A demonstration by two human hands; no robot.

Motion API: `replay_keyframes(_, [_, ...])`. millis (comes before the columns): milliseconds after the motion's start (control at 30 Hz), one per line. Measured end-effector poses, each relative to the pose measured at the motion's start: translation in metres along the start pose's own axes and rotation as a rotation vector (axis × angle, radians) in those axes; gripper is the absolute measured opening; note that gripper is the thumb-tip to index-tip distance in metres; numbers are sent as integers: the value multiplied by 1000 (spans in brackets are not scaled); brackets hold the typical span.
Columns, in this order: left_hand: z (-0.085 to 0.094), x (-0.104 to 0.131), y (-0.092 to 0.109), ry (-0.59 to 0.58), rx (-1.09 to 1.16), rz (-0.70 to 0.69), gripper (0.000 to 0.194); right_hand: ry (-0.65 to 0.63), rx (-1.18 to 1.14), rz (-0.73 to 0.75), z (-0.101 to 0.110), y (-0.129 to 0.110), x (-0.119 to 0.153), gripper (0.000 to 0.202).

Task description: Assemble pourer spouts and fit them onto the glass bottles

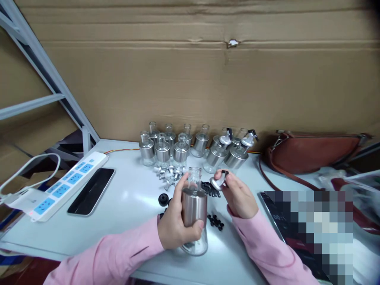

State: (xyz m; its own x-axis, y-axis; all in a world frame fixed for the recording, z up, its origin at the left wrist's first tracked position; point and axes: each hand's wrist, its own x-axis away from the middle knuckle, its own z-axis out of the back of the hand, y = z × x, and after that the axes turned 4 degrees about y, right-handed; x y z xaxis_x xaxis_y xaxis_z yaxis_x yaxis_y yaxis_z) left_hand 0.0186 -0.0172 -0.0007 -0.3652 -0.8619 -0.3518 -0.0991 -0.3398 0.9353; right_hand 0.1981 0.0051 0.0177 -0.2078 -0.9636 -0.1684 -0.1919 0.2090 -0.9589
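My left hand (178, 223) is wrapped round a glass bottle (195, 208) with a steel sleeve, its neck open and pointing up. Beside the neck, my right hand (239, 194) pinches a silver pourer stopper (218, 182) with a black tip, apart from the bottle. Loose silver stopper parts (169, 174) lie in a pile behind my left hand. Black tubes (211, 189) lie partly hidden between my hands, with small black pieces (216, 222) nearer me. Black round caps (163, 200) lie left of the bottle, some hidden by my hand.
Several similar bottles (163, 150) stand at the back; two on the right carry stoppers (248, 140). A phone (91, 192) and a power strip (71, 186) lie left. A brown bag (317, 152) and a partly blurred dark device (279, 217) are right. Cardboard (178, 79) rises behind.
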Motion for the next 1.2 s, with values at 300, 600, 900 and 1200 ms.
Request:
replay_keyframes(300, [-3,3,6,-29,204,101,88,197,-357,-97,-53,-47,-45,30])
replay_keyframes(600, [-2,0,8,-109,384,226,97,-12,-150,-105,-60,-40,-41,34])
replay_keyframes(900, [3,-6,5,-99,399,251,103,-155,151,73,-51,-39,-39,44])
replay_keyframes(1200, [5,-6,5,-94,429,290,102,-393,218,-73,-38,-49,-46,36])
